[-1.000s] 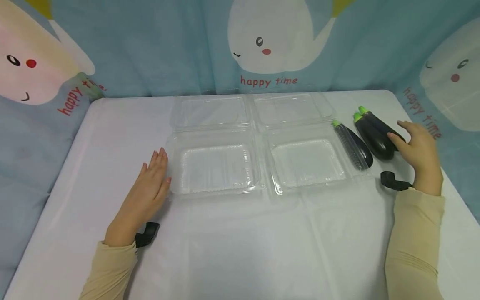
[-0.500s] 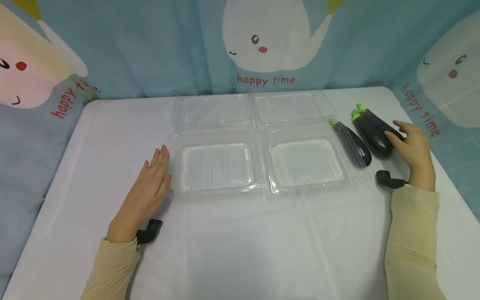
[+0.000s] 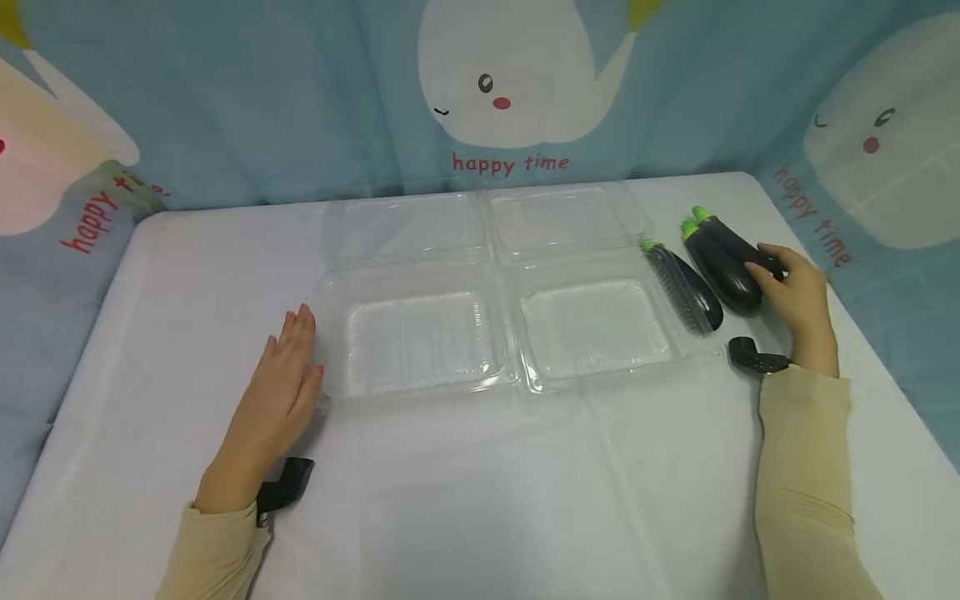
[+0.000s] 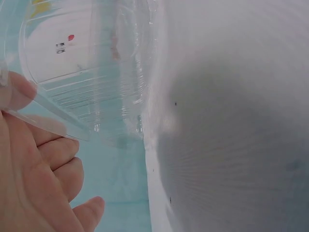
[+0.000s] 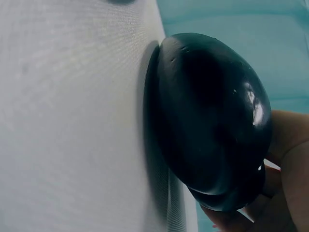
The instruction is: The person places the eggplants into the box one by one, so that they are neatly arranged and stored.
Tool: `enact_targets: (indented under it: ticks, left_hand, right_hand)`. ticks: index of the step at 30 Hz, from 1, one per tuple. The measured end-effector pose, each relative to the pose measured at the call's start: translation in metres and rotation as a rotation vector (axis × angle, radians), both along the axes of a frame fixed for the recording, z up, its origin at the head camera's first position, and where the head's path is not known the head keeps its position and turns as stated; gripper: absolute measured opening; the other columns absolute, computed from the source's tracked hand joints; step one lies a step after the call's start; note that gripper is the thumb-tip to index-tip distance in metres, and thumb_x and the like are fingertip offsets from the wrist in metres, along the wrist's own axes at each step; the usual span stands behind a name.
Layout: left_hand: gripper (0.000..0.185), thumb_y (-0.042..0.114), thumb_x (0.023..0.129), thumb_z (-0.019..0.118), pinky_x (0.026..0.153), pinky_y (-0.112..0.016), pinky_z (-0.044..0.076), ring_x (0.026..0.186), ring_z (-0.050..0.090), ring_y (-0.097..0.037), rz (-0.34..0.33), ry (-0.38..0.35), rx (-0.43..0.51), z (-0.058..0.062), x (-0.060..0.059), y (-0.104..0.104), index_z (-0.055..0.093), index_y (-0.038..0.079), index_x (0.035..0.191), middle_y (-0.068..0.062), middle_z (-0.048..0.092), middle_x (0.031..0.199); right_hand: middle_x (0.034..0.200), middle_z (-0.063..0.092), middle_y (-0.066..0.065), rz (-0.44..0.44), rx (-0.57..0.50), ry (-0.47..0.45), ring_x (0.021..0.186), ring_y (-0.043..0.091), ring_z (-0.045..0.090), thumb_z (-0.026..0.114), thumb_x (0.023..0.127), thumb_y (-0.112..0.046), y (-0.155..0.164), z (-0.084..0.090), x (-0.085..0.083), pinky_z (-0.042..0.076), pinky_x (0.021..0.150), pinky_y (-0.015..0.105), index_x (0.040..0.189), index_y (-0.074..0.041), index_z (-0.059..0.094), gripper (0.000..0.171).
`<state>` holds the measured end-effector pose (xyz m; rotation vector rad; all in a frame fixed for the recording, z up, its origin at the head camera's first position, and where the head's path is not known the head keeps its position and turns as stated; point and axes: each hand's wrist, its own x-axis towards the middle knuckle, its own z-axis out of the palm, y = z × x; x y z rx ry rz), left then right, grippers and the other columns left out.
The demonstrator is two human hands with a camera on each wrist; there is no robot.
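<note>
While curled round the eggplant at three o'clock, right hand risks rolling it tableward; left hand flat, spread beside tray.

We record the left hand lying flat, palm down, fingers straight and together, forearm sleeved and extended forward. The right hand is reached further forward, its fingers curled, wrist slightly raised.
</note>
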<state>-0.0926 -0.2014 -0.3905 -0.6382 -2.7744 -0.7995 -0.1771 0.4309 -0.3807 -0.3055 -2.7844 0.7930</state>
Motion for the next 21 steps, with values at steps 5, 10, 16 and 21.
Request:
enact_targets:
  ticks: [5, 10, 16, 21]
  left_hand:
    - [0.056, 0.014, 0.101, 0.038, 0.114, -0.048, 0.007, 0.142, 0.012, -0.033, 0.001, 0.000, 0.006, -0.0002, 0.0017, -0.0014, 0.014, -0.005, 0.148, -0.019, 0.013, 0.154]
    - [0.056, 0.014, 0.100, 0.038, 0.114, -0.050, 0.008, 0.142, 0.012, -0.032, 0.002, -0.006, 0.013, 0.0018, -0.0002, 0.0001, 0.015, -0.005, 0.148, -0.020, 0.015, 0.154]
    - [0.055, 0.017, 0.101, 0.037, 0.113, -0.052, 0.008, 0.142, 0.013, -0.034, 0.008, -0.001, 0.011, 0.0026, -0.0015, 0.0008, 0.017, -0.005, 0.148, -0.019, 0.016, 0.154]
    - [0.055, 0.017, 0.101, 0.037, 0.113, -0.051, 0.008, 0.142, 0.013, -0.035, 0.016, -0.001, 0.000, 0.0016, 0.0015, -0.0007, 0.017, -0.006, 0.147, -0.020, 0.016, 0.154]
  right_hand:
    - [0.136, 0.041, 0.034, -0.019, -0.008, -0.078, 0.128, 0.050, 0.034, 0.048, 0.097, -0.034, 0.0005, -0.0009, -0.0003, 0.024, 0.107, 0.057, 0.139, 0.005, 0.041, 0.057]
    - [0.135, 0.041, 0.035, -0.029, -0.017, -0.092, 0.127, 0.051, 0.035, 0.048, 0.097, -0.034, 0.0035, -0.0005, 0.0019, 0.025, 0.106, 0.057, 0.138, 0.007, 0.040, 0.059]
    - [0.134, 0.042, 0.034, -0.045, -0.022, -0.072, 0.126, 0.050, 0.036, 0.049, 0.097, -0.033, 0.0049, -0.0018, 0.0011, 0.024, 0.108, 0.054, 0.137, 0.007, 0.042, 0.057]
    - [0.132, 0.045, 0.034, -0.061, -0.024, -0.047, 0.125, 0.049, 0.039, 0.051, 0.096, -0.032, 0.0023, -0.0029, -0.0010, 0.025, 0.108, 0.052, 0.135, 0.007, 0.044, 0.056]
